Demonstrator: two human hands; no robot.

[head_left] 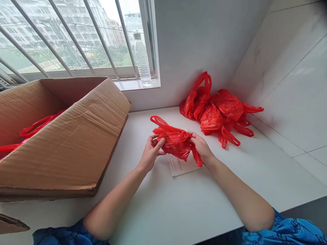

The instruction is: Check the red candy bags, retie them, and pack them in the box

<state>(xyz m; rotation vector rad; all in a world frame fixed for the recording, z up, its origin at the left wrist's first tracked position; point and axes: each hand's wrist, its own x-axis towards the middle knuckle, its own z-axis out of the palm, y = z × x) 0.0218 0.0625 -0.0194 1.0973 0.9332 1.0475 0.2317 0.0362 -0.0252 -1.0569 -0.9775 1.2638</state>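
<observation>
I have both hands grasping one knotted-looking red plastic bag: the left hand [150, 152] pinches its near left side between thumb and fingers, and the right hand [202, 146] grips the opposite side, its fingertips partly hidden by the folds. The red plastic bag [176, 141] sits between the two hands, apparently lifted just above the worktop [163, 207]. One loop handle [159, 119] sticks out above the left hand; another hangs loose beside the right palm.

I judge it light and soft, with thin, slippery film that would crease, stretch or tear under a hard pull. Whatever is inside I cannot tell. I'd take hold of the gathered body with flat fingertips, or of both loops together, rather than of one stray fold.

Directly below the hands I see a white printed sheet [178, 168], partly covered by the bag. Past the right hand, against the wall, lies a heap of similar red bags [227, 105]. Left of the left hand stands an open cardboard box [84, 146] with more red plastic [42, 126] inside. Farthest from the hands, a clear bottle [142, 61] stands on the windowsill [130, 85].
</observation>
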